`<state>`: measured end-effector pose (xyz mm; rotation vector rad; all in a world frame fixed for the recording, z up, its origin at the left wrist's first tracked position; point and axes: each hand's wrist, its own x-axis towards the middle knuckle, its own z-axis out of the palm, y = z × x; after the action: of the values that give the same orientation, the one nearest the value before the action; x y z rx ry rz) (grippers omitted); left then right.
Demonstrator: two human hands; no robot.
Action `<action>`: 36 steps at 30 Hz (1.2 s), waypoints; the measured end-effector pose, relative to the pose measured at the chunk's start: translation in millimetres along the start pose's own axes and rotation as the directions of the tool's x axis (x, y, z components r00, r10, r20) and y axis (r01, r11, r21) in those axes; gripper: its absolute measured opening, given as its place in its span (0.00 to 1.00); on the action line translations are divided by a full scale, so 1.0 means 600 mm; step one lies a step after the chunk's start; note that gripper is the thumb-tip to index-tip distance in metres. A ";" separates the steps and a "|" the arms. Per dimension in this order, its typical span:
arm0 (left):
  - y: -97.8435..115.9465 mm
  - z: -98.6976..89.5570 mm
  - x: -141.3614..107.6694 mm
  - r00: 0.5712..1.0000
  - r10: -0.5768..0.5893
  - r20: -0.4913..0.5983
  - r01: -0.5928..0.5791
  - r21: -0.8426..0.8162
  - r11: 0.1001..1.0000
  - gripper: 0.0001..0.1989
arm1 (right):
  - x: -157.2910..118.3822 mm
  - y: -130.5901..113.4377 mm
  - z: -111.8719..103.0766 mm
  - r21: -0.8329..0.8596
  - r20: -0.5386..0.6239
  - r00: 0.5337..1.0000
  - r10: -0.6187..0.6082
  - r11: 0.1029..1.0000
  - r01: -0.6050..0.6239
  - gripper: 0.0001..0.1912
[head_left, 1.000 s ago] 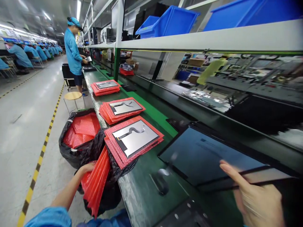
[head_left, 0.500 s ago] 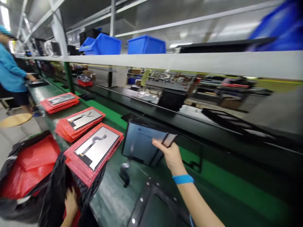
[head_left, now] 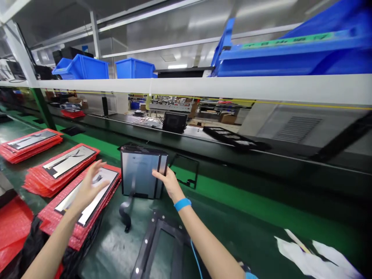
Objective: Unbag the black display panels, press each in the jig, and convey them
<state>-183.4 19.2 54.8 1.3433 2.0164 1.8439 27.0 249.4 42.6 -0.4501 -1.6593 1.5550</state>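
Note:
My right hand (head_left: 168, 182) is closed on the right edge of an upright stack of LCD panels (head_left: 142, 172), thumb on the silvery back of the front one. A dark ribbon cable (head_left: 124, 215) hangs from that panel and curls onto the green bench. My left hand (head_left: 88, 190) is open, fingers spread, above the nearest pile of red bubble-wrap sheets (head_left: 77, 232). On that pile lies an LCD panel (head_left: 93, 201), partly covered from view by the hand. Below my right hand, a black frame fixture (head_left: 148, 240) lies on the bench.
Two more red bubble-wrap piles (head_left: 37, 184) stand to the left, each topped with a panel. White cloths (head_left: 308, 257) lie at the lower right. Blue bins (head_left: 135, 69) sit on the shelf above. A thin black frame (head_left: 186, 172) rests behind my right hand.
My left hand has come up out of the black bag to above the near pile. The view has swung right. My right hand still grips the panels, now more upright.

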 end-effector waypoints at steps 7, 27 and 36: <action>-0.004 0.167 0.069 0.993 -0.027 0.116 0.055 -0.243 0.969 0.32 | -0.008 -0.001 -0.026 -0.019 -0.054 0.997 -0.050 0.999 0.049 0.23; -0.038 0.108 0.081 0.961 -0.232 0.148 0.257 -0.178 0.950 0.28 | -0.127 0.116 0.145 -0.498 -0.281 0.955 0.094 0.837 -0.228 0.49; -0.053 0.080 0.100 0.962 -0.234 0.142 0.255 -0.147 0.956 0.28 | -0.174 0.056 0.122 -0.795 0.058 0.997 -0.046 0.602 0.074 0.32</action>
<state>-208.0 97.9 43.6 1.0802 1.8306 1.7280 28.5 131.1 -15.5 -0.8153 -2.3295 0.6607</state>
